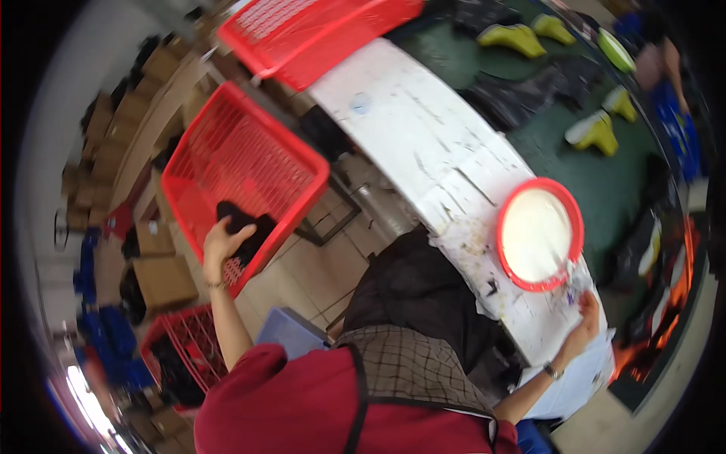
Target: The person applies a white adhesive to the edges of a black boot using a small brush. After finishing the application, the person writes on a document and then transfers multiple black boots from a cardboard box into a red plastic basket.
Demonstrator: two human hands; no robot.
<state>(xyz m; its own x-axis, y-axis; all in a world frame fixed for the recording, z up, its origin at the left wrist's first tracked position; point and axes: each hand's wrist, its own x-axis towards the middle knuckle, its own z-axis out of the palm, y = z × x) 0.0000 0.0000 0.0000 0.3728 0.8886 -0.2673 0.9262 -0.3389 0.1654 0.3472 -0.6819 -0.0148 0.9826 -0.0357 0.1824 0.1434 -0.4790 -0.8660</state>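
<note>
On the left, my left hand (221,244) is closed round a dark, soft-looking piece (243,219), perhaps a shoe part, at the near end of a red plastic basket (314,170). The basket's mesh floor shows beyond it. My right hand (581,327) is at the right end of a white bench (423,125), just below a red-rimmed tub (581,219) of creamy white liquid. Its fingers are bent together at a small whitish, smeared object (576,286) by the tub's rim. Blur hides what that object is.
Another red basket (318,45) stands at the bench's far end. Beyond the bench, a dark green belt (560,163) carries black pieces and yellow-and-white shoe parts (594,135). A person (665,72) is at its far side. A red crate (181,356), blue bin (291,333) and cartons (162,284) stand left.
</note>
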